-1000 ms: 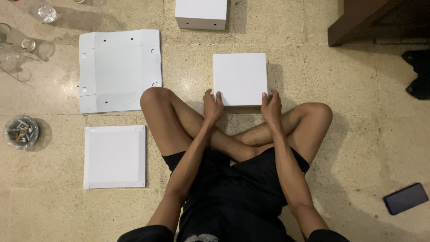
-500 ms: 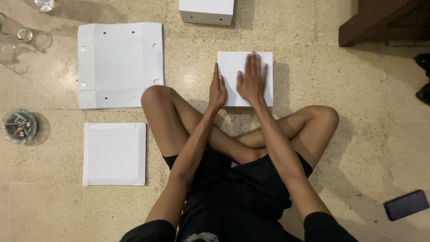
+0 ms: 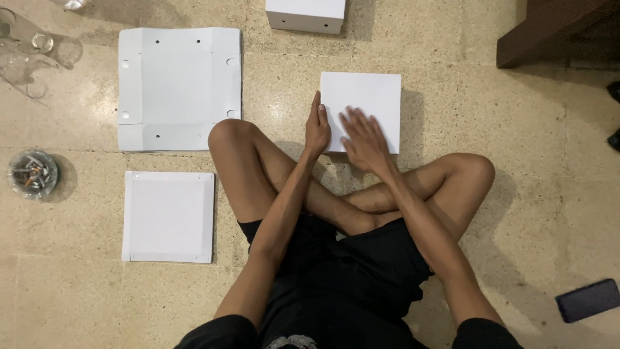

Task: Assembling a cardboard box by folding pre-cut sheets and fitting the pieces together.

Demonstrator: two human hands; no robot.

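Observation:
A white square box [image 3: 368, 97] lies flat on the speckled floor in front of my crossed legs. My left hand [image 3: 317, 126] rests edge-on against the box's left side, fingers straight and together. My right hand [image 3: 365, 137] lies spread, slightly blurred, on the near part of the box's top, palm down. Neither hand grips anything.
A flat unfolded white cardboard sheet [image 3: 179, 87] lies at far left, a smaller white square tray [image 3: 168, 216] below it. Another white box [image 3: 305, 14] sits at the top edge. A round ashtray [image 3: 32, 173], glassware [image 3: 29, 48], a dark wooden furniture corner [image 3: 549, 29] and a phone [image 3: 588, 300] surround me.
My right hand first moved from the box's right edge onto its top, then slid back toward me across the lid. My left hand stayed at the left side.

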